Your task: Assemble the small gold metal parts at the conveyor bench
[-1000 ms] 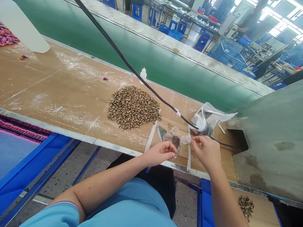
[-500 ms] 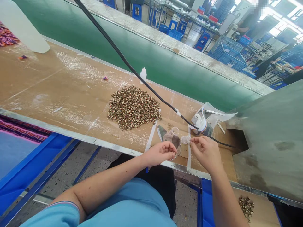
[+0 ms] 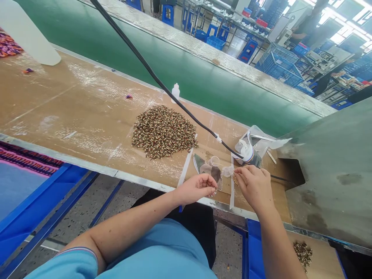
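Note:
My left hand [image 3: 199, 189] is closed in a pinch at the table's front edge. Something tiny and shiny shows at its fingertips, too small to name. To its right, my right hand [image 3: 255, 186] also has thumb and fingers pressed together, beside a small clear round dish [image 3: 228, 171]. Whatever it may hold is hidden. Small gold beads [image 3: 235, 179] lie just under its fingertips. Between the hands sit a crumpled greyish cloth [image 3: 211, 170] and a clear ring-shaped piece [image 3: 215, 160]. Beyond my left hand lies a large heap of small gold-and-dark pieces [image 3: 164, 131].
A black cable [image 3: 145, 66] crosses above the table. A clear container [image 3: 245, 149] with white material stands right of centre, before a grey metal panel [image 3: 334, 170]. A small white bottle [image 3: 176, 92] stands behind the heap. More pieces [image 3: 302, 254] lie on a lower board at right.
My right hand has shifted and turned slightly by the clear dish, so more of the gold beads show. My left hand keeps its place and pinch.

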Demonstrator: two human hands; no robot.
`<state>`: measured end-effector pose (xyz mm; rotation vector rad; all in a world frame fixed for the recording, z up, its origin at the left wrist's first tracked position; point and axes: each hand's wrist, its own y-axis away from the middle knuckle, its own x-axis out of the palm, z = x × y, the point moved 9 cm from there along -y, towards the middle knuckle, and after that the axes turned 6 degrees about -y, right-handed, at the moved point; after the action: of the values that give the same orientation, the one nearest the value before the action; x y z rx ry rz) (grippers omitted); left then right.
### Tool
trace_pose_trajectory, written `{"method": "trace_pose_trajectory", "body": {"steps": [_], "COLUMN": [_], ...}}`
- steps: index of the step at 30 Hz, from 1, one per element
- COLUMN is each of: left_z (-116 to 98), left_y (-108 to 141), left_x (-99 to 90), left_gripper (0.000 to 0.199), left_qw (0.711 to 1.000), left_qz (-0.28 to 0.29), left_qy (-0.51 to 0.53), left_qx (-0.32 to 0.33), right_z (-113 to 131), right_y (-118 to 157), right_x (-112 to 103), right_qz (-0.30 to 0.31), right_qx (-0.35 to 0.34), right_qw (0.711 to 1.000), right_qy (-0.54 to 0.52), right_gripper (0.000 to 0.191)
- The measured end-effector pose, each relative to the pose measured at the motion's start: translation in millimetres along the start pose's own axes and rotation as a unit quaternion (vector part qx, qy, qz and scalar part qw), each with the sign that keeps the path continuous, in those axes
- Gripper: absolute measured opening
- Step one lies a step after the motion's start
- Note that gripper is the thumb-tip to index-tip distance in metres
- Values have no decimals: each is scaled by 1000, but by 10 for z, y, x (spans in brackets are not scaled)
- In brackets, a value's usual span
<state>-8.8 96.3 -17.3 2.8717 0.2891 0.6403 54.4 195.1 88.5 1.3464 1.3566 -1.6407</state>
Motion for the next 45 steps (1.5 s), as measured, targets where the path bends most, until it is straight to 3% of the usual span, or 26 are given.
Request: {"method": "trace_pose_trajectory", "body": {"steps": [19, 38, 45], "left_z": [-6, 9, 24], "left_y": [-4, -1, -9], "left_x": [6, 5, 3], "left_gripper": [22, 29, 28], "left_qw": [1000, 1000, 1000], "left_qz": [-3, -5, -5], "left_qy": [10, 18, 20], "left_qx": [-7, -10, -13], "right_z": [110, 122, 35], "right_y": [-62, -76, -53], "right_x": [-2, 17, -40], "right_qz": [-9, 3, 5], "right_qx": [-49, -49, -21], "right_qw": [998, 998, 1000], "right_qy": [50, 49, 23], "right_gripper": [30, 28, 27]}}
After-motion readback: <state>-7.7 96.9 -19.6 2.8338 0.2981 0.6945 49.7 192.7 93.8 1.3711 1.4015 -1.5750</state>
